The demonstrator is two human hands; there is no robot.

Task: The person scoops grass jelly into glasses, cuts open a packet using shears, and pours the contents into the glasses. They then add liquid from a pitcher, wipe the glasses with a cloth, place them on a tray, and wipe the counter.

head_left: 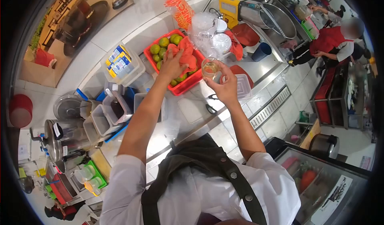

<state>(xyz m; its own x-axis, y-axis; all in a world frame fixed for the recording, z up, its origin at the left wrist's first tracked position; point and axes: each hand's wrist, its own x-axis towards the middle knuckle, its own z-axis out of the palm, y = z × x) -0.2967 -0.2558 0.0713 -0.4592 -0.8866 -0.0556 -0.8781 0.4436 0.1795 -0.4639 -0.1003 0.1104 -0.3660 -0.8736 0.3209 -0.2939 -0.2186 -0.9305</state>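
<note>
My right hand (225, 85) holds up a small clear glass (209, 69) with pale yellowish liquid in it, pinched between thumb and fingers. Over a red plastic basket (187, 88), my left hand (174, 65) grips an orange-red cloth (187, 53). The cloth lies on top of green citrus fruits (163, 42), which fill the basket and are partly hidden by the cloth and hand. Just beyond the glass stands a stack of clear plastic cups (203, 25). A clear plastic container (243, 87) sits beside my right wrist, and black-handled scissors (211, 109) lie below it.
Left of the basket is a plastic tub (138, 71) with yellow-and-blue packets, then several upright bins (105, 119). A dark blue cup (261, 52) and a yellow machine (230, 12) stand to the right. A co-worker in red (330, 41) is across the aisle.
</note>
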